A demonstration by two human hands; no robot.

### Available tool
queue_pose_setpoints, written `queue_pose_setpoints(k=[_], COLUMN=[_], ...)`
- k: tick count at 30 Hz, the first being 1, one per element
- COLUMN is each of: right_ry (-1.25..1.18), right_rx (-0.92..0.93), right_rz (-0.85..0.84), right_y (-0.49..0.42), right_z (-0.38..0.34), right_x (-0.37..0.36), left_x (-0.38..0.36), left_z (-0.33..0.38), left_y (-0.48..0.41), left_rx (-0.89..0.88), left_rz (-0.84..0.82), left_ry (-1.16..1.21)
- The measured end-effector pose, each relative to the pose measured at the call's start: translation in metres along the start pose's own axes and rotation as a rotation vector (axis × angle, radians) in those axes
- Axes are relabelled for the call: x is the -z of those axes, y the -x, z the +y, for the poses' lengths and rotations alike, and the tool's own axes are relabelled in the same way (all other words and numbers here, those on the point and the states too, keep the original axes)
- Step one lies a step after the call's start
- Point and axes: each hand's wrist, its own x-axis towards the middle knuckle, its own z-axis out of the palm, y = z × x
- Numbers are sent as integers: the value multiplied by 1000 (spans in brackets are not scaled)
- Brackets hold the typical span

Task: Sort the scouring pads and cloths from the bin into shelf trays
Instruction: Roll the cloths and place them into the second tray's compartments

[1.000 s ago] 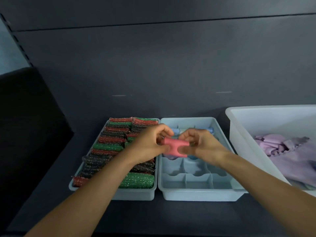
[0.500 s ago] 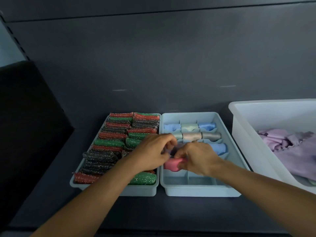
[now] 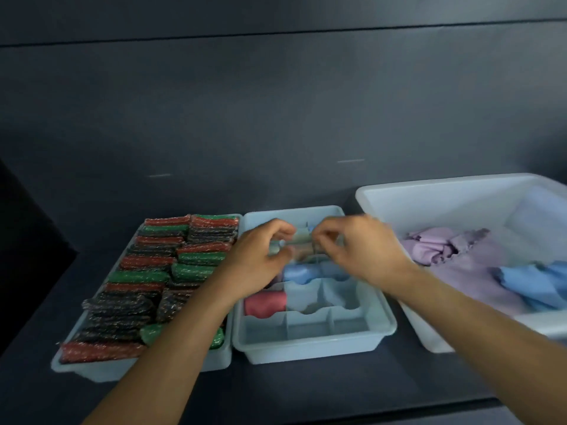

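A pink rolled cloth (image 3: 265, 303) lies in a front-left compartment of the pale blue divided tray (image 3: 310, 348). A blue rolled cloth (image 3: 302, 273) sits one row behind it, and pale rolls fill the rear rows. My left hand (image 3: 259, 259) and my right hand (image 3: 360, 251) hover close together above the tray's rear half, fingers loosely curled, with nothing seen in them. The right hand is blurred. To the left, a second tray (image 3: 66, 365) is packed with red, green and black scouring pads (image 3: 147, 262).
The large white bin (image 3: 429, 187) stands at the right with a lilac cloth (image 3: 445, 250) and a blue cloth (image 3: 534, 280) inside. All containers rest on a dark shelf with a dark back wall. A black block borders the far left.
Both hands carried the pink cloth down into the tray and let it go. They have since lifted away toward the tray's rear, leaving the cloth in its compartment.
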Motion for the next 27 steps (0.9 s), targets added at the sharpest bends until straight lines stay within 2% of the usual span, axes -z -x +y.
queue_pose_setpoints(k=[1,3,6,9,12,14,17,20,23,25,27], right_ry=[-34,-33,130,102,293,502,570,300,-227,-545,-701], right_rx=[-80,-224,-352,-300,-218,-138,-91,-194,-217,-185,-94], right_rz=[100,121,-200,-546,-707,-698,-636,-537,-375,-320,-338], right_y=[-2,-9,-9,-2,9,16,15,6,-1,-2,-4], right_z=[20,70,135,170,173,163,160,175,170,159,143], right_x=[14,38,54,48,37,27,21,40,75,98,118], left_x=[-8,-27,-55,-76,-85,-87,-85,-82,-78,-74,-68], left_z=[9,31,62,80,87,90,92,90,92,100,113], left_y=[-5,-13,-22,-28,-31,-32,-32,-34,-39,-45,-52], left_rx=[-13,-33,-47,-92,-90,-76,-60,-62,-63,-71,-100], left_rz=[9,0,-85,-165,-169,-154,-134,-111,-73,-68,-91], left_ry=[37,78,101,78,72,74,84,96,170,262,370])
